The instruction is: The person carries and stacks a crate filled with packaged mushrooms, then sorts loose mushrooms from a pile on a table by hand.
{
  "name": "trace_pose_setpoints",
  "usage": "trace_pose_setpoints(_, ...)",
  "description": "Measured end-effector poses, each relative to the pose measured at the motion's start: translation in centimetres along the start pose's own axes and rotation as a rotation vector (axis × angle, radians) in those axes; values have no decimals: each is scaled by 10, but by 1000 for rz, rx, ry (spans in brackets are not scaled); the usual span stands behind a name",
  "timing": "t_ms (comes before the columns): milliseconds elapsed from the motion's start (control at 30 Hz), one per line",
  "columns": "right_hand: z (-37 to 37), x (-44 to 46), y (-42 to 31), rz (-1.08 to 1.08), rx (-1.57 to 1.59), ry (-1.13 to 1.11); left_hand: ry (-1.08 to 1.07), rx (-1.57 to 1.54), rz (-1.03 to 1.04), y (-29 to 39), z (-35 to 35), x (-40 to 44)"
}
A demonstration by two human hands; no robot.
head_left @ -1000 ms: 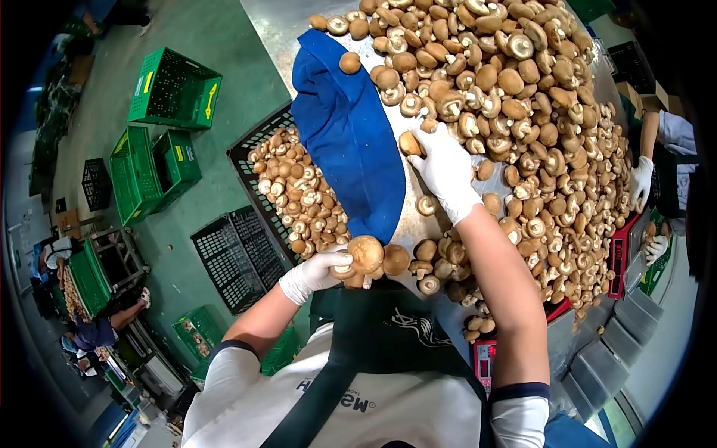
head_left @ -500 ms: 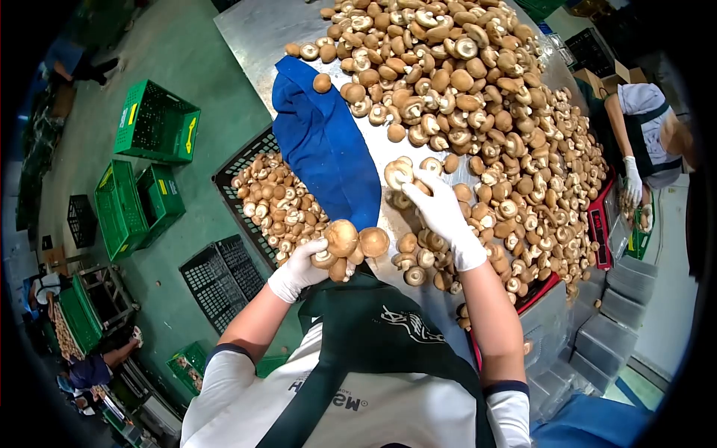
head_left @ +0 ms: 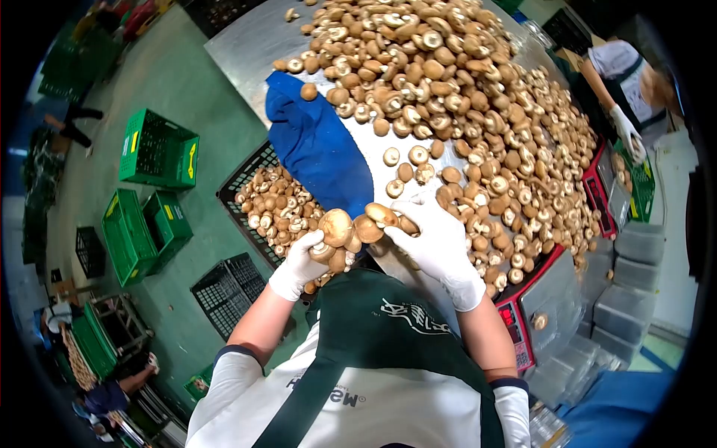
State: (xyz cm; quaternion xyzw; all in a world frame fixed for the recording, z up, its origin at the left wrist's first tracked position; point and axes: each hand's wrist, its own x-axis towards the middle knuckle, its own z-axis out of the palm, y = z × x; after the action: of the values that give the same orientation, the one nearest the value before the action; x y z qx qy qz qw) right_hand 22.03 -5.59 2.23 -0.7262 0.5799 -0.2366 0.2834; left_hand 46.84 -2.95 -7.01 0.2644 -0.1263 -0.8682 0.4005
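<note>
My left hand, in a white glove, is closed round a cluster of several brown shiitake mushrooms, caps and pale stems showing. Close beside it, my gloved right hand pinches a shiitake mushroom between thumb and fingers, right up against the cluster. Part of what lies under the right fingers is hidden. A blue cloth drapes over the table edge just beyond both hands. Past it, a large heap of loose mushrooms covers much of the metal table.
A black crate full of mushrooms stands left of the table. Red scales are at the right, near stacked clear plastic trays. Green crates stand on the floor. A gloved co-worker is at the far right.
My right hand has come back from the heap toward the left hand, bringing a mushroom to the cluster. My left hand still holds its mushrooms. The view has shifted slightly.
</note>
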Motion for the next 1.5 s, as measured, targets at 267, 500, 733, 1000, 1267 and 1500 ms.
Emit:
trace_pose_setpoints(267, -28, -50, 6, 32, -135, 174, -215, 61, -299, -22, 24, 31)
trace_pose_setpoints(500, -71, -109, 27, 53, -173, 297, -234, 117, -416, -67, 75, 44)
trace_pose_setpoints(733, -109, -195, 64, 221, -25, 524, -428, 274, -502, -131, 130, 66)
trace_pose_setpoints(1000, -172, -302, 151, 329, 38, 1201, -800, 941, -310, -217, 293, 112)
trace_pose_setpoints(1267, -174, -369, 215, 399, 953, 1414, -1413, 1842, 424, -333, 359, 151)
trace_pose_setpoints(1500, -179, -379, 219, 317, 1149, 1559, -1522, 2024, 335, -355, 360, 165)
